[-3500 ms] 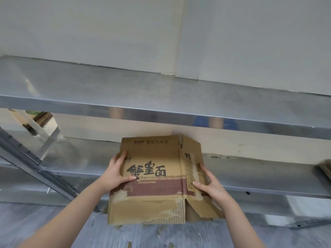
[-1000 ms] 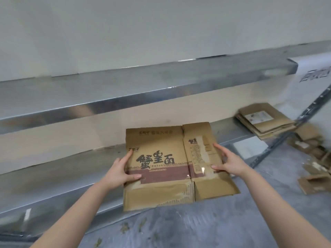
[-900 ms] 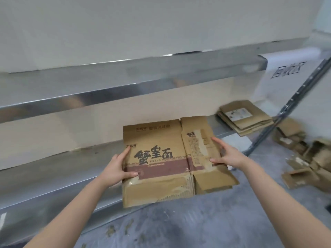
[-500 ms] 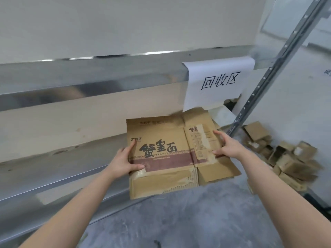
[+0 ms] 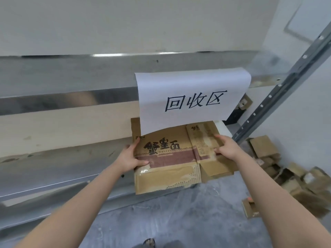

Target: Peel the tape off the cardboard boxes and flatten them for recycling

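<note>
We hold a flattened cardboard box (image 5: 168, 158) level in both hands. The left hand (image 5: 130, 156) grips its left edge, the thumb laid across the maroon band on the printed face and the other fingers out of sight beneath. The right hand (image 5: 227, 147) clasps the narrower right panel, with forefinger and thumb on top and the other fingers hidden under the cardboard. The near flaps show torn, pale patches.

The box hangs over the front lip of the lower shelf (image 5: 44, 172) of a metal rack, its near end out over the grey concrete floor (image 5: 179, 221). A white paper sign (image 5: 193, 99) with three hand-drawn black characters stands in the way. It drapes over the edge of the upper shelf (image 5: 71, 77) and hangs down, so that its curled lower edge covers the far part of the box. Past the sign's right edge a piece of brown cardboard (image 5: 244, 102) shows at the shelf end; we cannot tell what it is. A perforated steel upright (image 5: 286, 86) slants down just right of the box.

Beyond that upright, a heap of small cardboard boxes (image 5: 286, 176) lies on the floor against the white wall (image 5: 125, 24). Several gape open; we cannot make out anything inside them.
</note>
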{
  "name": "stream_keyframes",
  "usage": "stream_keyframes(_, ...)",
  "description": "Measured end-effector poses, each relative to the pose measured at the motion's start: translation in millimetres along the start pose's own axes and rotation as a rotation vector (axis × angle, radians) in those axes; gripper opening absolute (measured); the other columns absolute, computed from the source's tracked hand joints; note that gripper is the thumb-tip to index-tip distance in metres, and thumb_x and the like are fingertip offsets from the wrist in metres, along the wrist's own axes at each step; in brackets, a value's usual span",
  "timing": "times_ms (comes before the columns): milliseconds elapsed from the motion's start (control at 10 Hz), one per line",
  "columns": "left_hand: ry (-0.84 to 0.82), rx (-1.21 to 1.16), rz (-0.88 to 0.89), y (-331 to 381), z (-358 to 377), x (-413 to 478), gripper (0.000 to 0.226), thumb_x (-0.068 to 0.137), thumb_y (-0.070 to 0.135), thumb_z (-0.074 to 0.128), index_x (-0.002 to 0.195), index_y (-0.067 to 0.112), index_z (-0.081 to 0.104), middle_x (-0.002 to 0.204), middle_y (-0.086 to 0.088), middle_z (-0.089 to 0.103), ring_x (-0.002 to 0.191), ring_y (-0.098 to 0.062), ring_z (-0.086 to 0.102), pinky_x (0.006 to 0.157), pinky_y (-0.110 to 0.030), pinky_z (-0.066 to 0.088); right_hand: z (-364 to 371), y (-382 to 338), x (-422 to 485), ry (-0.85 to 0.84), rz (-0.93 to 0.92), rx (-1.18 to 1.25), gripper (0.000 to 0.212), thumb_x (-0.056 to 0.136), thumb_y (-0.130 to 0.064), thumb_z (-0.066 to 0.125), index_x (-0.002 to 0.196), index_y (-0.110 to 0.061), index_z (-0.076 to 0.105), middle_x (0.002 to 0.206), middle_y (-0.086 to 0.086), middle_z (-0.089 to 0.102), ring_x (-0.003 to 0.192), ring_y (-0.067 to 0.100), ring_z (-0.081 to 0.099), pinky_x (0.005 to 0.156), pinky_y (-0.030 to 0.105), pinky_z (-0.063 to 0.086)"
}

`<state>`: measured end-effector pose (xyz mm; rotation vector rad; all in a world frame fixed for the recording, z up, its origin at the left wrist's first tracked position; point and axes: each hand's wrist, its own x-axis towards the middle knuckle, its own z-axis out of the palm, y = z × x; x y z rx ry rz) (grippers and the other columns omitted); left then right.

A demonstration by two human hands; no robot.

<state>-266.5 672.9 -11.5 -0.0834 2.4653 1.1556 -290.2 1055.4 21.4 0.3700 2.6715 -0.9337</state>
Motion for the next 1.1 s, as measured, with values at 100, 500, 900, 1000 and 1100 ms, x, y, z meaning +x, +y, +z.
stream_keyframes(100,0.014,-0.007,-0.049,7,17,14,0.109,0.073,0.034,0.082,0.154,0.033,0.008,0.142,-0.014,0.028,0.132,-0.033,0.039,0.111,-0.037,0.03,-3,12,30,-0.062,0.001,0.048,0.072,0.084,-0.006,0.067,0.148,-0.026,0.04,0.155,0.005,0.034,0.14,0.026,0.035,0.114,0.042,0.035)
stream_keyframes(500,0.148,0.293,-0.151,6,61,48,0.099,0.079,0.051,0.071,0.154,0.024,0.012,0.161,0.003,0.006,0.142,-0.036,0.012,0.117,-0.042,0.018,23,48,81,-0.113,-0.046,-0.102,0.082,0.084,-0.05,0.069,0.153,-0.032,0.027,0.162,0.005,0.015,0.145,0.035,0.023,0.119,0.047,0.022)
stream_keyframes(900,0.136,0.515,0.099,21,46,33,0.076,0.087,0.045,0.062,0.151,0.03,0.023,0.159,0.01,0.016,0.145,-0.023,0.012,0.116,-0.04,0.018,14,38,58,-0.17,-0.131,-0.267,0.072,0.093,-0.05,0.055,0.154,-0.037,0.02,0.164,0.003,0.01,0.148,0.034,0.007,0.12,0.049,0.013)
stream_keyframes(1000,0.133,0.528,0.135,24,40,28,0.074,0.089,0.048,0.059,0.152,0.031,0.023,0.16,0.01,0.016,0.146,-0.024,0.015,0.117,-0.042,0.016,17,32,41,-0.141,-0.093,-0.311,0.07,0.093,-0.056,0.051,0.153,-0.04,0.019,0.164,-0.002,0.006,0.15,0.032,0.001,0.118,0.055,0.012)
stream_keyframes(1100,0.128,0.6,0.216,23,30,25,0.074,0.09,0.054,0.054,0.152,0.03,0.021,0.16,0.009,0.015,0.146,-0.025,0.016,0.119,-0.041,0.012,23,28,25,-0.037,-0.117,-0.368,0.068,0.094,-0.057,0.047,0.153,-0.041,0.019,0.164,-0.001,0.009,0.15,0.03,0.003,0.119,0.057,0.013)
